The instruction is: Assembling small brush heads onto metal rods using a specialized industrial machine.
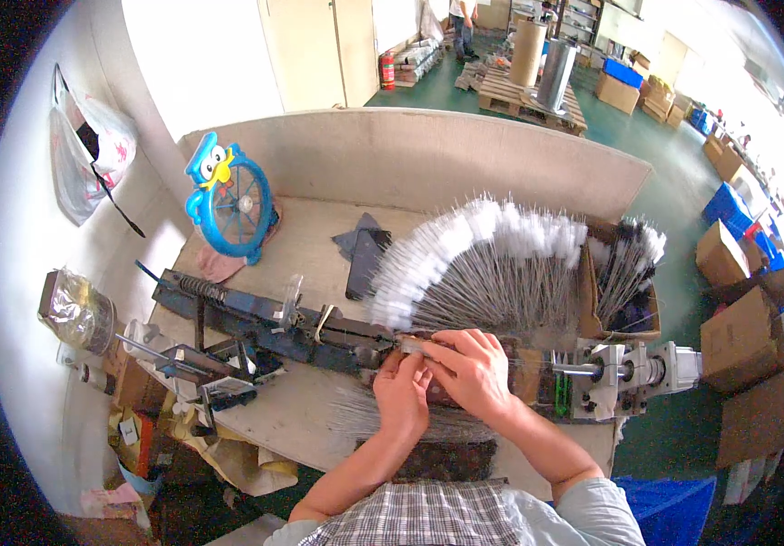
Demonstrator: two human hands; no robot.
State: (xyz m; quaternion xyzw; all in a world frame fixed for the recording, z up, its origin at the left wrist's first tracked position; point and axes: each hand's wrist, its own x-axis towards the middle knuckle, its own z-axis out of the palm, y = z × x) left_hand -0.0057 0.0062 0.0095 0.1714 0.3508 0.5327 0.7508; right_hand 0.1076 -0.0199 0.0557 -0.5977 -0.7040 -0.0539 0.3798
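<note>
My left hand (402, 395) is closed, its thumb and fingertips pinched together at the middle of a long dark metal machine (274, 318). Right beside it, my right hand (470, 368) has its fingers bent and pressed in over the same spot. A small pale piece shows at the fingertips, too small and too covered to name. Just beyond the hands a fan of twisted-wire brushes (492, 264) with white bristle tips lies heaped. Between my forearms and the machine, a bundle of thin wires (365, 414) rests on the bench.
On the right stands a motor-like unit (681, 367) with a shaft, near a cardboard box (590, 291) of dark and white brushes. A phone (368, 264) and a blue duck-shaped fan (233, 202) are at the back left. A metal bracket (196, 364) juts out on the left.
</note>
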